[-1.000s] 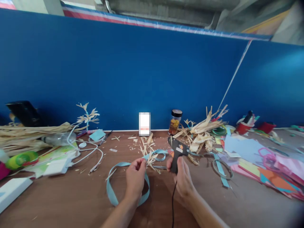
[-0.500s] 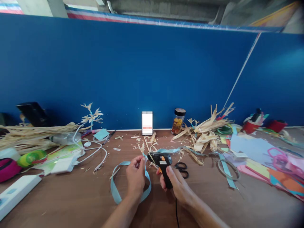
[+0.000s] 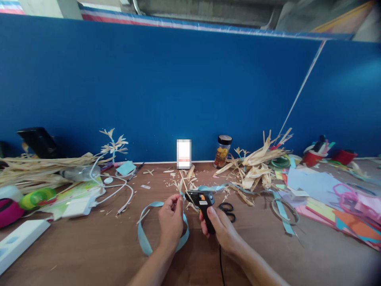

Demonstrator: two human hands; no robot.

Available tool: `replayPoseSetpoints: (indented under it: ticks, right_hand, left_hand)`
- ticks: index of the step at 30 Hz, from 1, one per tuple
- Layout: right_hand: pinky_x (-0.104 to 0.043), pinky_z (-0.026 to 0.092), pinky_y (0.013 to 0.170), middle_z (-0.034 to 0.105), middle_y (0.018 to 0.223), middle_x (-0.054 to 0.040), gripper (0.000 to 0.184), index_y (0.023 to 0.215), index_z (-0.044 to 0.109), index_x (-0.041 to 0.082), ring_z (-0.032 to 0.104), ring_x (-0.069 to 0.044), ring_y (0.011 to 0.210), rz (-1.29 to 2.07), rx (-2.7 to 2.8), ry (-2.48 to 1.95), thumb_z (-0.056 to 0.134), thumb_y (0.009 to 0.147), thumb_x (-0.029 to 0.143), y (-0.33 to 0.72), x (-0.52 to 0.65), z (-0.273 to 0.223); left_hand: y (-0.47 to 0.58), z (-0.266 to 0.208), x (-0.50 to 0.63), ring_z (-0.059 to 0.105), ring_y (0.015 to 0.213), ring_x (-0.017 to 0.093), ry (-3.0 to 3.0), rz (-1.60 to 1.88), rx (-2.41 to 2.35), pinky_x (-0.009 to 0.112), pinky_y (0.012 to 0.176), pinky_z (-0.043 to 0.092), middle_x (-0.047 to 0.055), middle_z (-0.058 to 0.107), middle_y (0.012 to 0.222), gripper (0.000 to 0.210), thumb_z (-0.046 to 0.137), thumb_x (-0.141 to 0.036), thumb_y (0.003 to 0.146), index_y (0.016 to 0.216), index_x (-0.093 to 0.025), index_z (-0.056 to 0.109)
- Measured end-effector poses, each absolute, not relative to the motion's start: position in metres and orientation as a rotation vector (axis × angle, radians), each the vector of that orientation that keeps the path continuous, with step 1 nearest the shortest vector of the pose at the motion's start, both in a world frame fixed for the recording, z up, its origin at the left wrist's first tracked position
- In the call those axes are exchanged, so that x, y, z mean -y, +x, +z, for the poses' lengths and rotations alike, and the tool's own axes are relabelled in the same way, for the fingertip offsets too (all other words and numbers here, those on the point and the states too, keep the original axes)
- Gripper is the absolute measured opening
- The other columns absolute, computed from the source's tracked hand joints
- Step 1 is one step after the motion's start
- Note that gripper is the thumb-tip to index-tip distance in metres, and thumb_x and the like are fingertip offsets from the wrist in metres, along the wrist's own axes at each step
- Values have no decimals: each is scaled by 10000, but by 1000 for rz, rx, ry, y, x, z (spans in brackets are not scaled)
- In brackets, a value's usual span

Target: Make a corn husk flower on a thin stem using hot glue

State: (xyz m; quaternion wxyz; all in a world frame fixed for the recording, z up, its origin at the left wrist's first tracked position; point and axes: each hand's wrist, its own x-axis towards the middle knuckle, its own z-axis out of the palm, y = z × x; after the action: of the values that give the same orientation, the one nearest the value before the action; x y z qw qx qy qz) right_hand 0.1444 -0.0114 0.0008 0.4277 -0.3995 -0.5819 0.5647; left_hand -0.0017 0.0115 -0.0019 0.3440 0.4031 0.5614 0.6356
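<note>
My right hand is wrapped around the handle of a black hot glue gun, its nozzle pointing left. A black cord hangs below the handle. Just left of the nozzle, my left hand is closed in a pinch on a light blue ribbon. The ribbon loops down onto the table around that hand. Pale strips of dried husk stick up right above the pinching fingertips; whether they are joined to the ribbon is hard to see. Black scissors lie behind my right hand.
Husk scraps litter the brown table. A lidded jar and a husk bundle stand at the back right, coloured papers farther right. White cables, husk strips and a power strip are on the left. A blue partition rises behind.
The view has shifted very slightly. The glue gun has tipped a little, and its nozzle stays close to my left fingertips. Both hands keep their hold.
</note>
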Motion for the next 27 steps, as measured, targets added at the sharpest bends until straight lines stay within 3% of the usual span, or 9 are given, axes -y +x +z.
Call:
replayPoseSetpoints:
  ticks: [13,21,27]
  right_hand:
    - [-230,394,560,546,566,-9,378,743,492,141,505,-110,530,1373,1533,-1001,283,867,431,146,11,2]
    - [-216,391,518,548,556,-9,391,742,494,140,501,-106,505,1371,1541,-1036,276,865,441,146,12,4]
    - [-212,387,515,546,550,-9,388,729,494,138,496,-103,502,1317,1583,-1046,285,865,435,146,11,7]
  left_hand:
    - [-2,-2,-10,470,512,99,1086,1624,-1431,190,501,362,-9,574,617,250,562,-371,687,760,-136,602]
    - [-3,-3,-10,429,469,86,1070,1628,-1463,190,482,342,-35,529,553,296,563,-417,682,758,-134,610]
    - [-2,-3,-11,488,549,113,1080,1651,-1414,202,541,367,-4,585,629,291,565,-415,679,757,-138,613]
